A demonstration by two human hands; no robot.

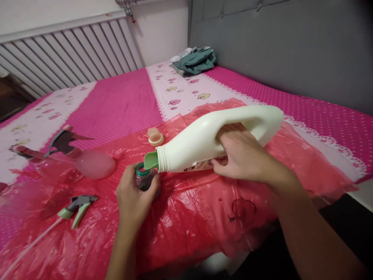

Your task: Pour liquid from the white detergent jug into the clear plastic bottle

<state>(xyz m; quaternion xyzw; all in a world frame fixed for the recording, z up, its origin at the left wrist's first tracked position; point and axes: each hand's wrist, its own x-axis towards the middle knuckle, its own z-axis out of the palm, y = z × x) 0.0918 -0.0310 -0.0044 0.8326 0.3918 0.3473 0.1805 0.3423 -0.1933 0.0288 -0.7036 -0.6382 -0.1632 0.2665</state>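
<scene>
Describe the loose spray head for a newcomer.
Find the red plastic sheet, then look left of the left hand. The grey-and-green spray head lies there, trailing a pale tube; unlike the pink spray bottles, it has no bottle attached.

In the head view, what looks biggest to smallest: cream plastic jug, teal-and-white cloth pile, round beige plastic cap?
Largest: cream plastic jug
Next: teal-and-white cloth pile, though it's farther away
Smallest: round beige plastic cap
</scene>
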